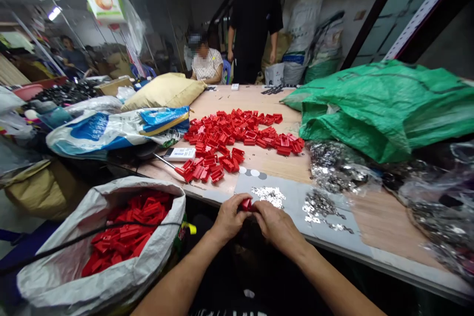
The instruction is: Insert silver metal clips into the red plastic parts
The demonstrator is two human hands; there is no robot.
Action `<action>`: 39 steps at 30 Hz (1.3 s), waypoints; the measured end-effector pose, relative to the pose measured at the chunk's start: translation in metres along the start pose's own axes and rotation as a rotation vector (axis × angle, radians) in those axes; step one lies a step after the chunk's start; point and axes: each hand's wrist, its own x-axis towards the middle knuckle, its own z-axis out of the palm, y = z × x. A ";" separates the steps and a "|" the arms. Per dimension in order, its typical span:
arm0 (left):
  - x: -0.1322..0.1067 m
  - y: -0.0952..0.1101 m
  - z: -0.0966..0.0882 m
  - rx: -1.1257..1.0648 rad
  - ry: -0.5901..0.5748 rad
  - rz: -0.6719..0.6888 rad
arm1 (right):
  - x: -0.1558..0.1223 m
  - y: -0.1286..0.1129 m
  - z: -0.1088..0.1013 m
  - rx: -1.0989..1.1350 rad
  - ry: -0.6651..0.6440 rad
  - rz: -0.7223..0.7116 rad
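Both forearms reach in from the lower edge and converge; the left hand (228,218) angles inward with its wrist low and fingers curled, while the right hand (276,222) comes in from the opposite side, back of the hand upward; the two meet just in front of the near edge of the worktop (392,227); the left grip is nearly closed, thumb and fingers pinched about a small red piece (246,204); the right grip is likewise drawn in, its fingertips on the right end of that same piece; the piece sits between the hands, largely hidden by fingers; just beyond it, silver metal pieces (272,196) lie on a grey sheet (294,203), with darker metal pieces (320,201) to their right; farther off spreads a heap of red parts (237,131); a white sack (44,281) of similar red parts stands open to the left of the left forearm.
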 end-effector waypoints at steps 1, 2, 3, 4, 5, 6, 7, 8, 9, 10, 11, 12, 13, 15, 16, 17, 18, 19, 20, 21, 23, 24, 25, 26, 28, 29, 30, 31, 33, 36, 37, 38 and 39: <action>-0.004 0.002 0.002 0.008 0.042 -0.003 | -0.003 0.001 0.001 0.026 0.018 -0.015; -0.008 0.003 0.004 0.001 0.094 -0.007 | -0.005 0.001 0.001 0.074 0.041 -0.034; -0.012 0.005 0.006 -0.021 0.141 -0.027 | -0.007 0.001 0.001 0.137 0.073 -0.058; -0.016 0.007 0.007 -0.074 0.182 -0.060 | -0.009 0.001 0.000 0.207 0.114 -0.086; -0.019 0.009 0.008 -0.169 0.220 -0.103 | -0.011 0.000 -0.001 0.276 0.155 -0.111; -0.021 0.013 0.009 -0.303 0.247 -0.153 | -0.012 -0.002 -0.003 0.340 0.191 -0.127; -0.022 0.016 0.009 -0.464 0.265 -0.206 | -0.013 -0.004 -0.005 0.394 0.216 -0.131; -0.023 0.021 0.008 -0.640 0.269 -0.260 | -0.015 -0.007 -0.008 0.442 0.224 -0.127; -0.024 0.026 0.006 -0.817 0.258 -0.313 | -0.016 -0.010 -0.011 0.483 0.220 -0.120; -0.024 0.032 0.004 -0.980 0.240 -0.364 | -0.018 -0.014 -0.013 0.519 0.204 -0.117; -0.024 0.037 0.002 -1.120 0.211 -0.410 | -0.019 -0.018 -0.016 0.544 0.182 -0.123; -0.025 0.042 -0.001 -1.229 0.184 -0.450 | -0.021 -0.021 -0.018 0.559 0.153 -0.136; -0.025 0.046 -0.004 -1.305 0.172 -0.484 | -0.022 -0.024 -0.021 0.564 0.124 -0.150; -0.027 0.052 -0.008 -1.389 0.163 -0.537 | -0.023 -0.029 -0.024 0.545 0.070 -0.161; -0.028 0.054 -0.010 -1.410 0.162 -0.556 | -0.023 -0.030 -0.026 0.528 0.050 -0.159; -0.029 0.055 -0.011 -1.423 0.163 -0.570 | -0.023 -0.031 -0.027 0.510 0.037 -0.153; -0.030 0.056 -0.011 -1.432 0.167 -0.577 | -0.022 -0.032 -0.029 0.495 0.030 -0.148; -0.031 0.057 -0.011 -1.437 0.171 -0.581 | -0.022 -0.033 -0.030 0.483 0.027 -0.147; -0.032 0.057 -0.011 -1.439 0.176 -0.584 | -0.021 -0.034 -0.032 0.473 0.026 -0.149; -0.033 0.057 -0.012 -1.438 0.178 -0.586 | -0.021 -0.035 -0.034 0.467 0.026 -0.153; -0.034 0.058 -0.012 -1.433 0.178 -0.593 | -0.021 -0.037 -0.037 0.462 0.027 -0.167; -0.035 0.058 -0.013 -1.431 0.175 -0.596 | -0.021 -0.038 -0.038 0.460 0.026 -0.176; -0.036 0.058 -0.013 -1.433 0.175 -0.598 | -0.021 -0.039 -0.038 0.456 0.024 -0.185; -0.036 0.059 -0.013 -1.436 0.175 -0.599 | -0.021 -0.039 -0.038 0.451 0.022 -0.194; -0.038 0.059 -0.013 -1.441 0.171 -0.600 | -0.020 -0.038 -0.037 0.436 0.046 -0.200; -0.039 0.059 -0.013 -1.444 0.164 -0.598 | -0.020 -0.037 -0.036 0.428 0.071 -0.197; -0.040 0.059 -0.012 -1.447 0.155 -0.595 | -0.019 -0.036 -0.035 0.422 0.100 -0.193; -0.041 0.059 -0.012 -1.452 0.147 -0.591 | -0.018 -0.036 -0.034 0.422 0.126 -0.191; -0.043 0.059 -0.012 -1.462 0.140 -0.590 | -0.016 -0.035 -0.034 0.443 0.141 -0.203; -0.044 0.059 -0.014 -1.476 0.140 -0.609 | -0.016 -0.038 -0.038 0.476 0.075 -0.251; -0.044 0.059 -0.015 -1.482 0.142 -0.613 | -0.017 -0.040 -0.040 0.472 0.045 -0.260; -0.044 0.060 -0.016 -1.489 0.146 -0.615 | -0.018 -0.041 -0.041 0.461 0.022 -0.262; -0.044 0.060 -0.017 -1.495 0.152 -0.617 | -0.019 -0.043 -0.041 0.445 0.009 -0.260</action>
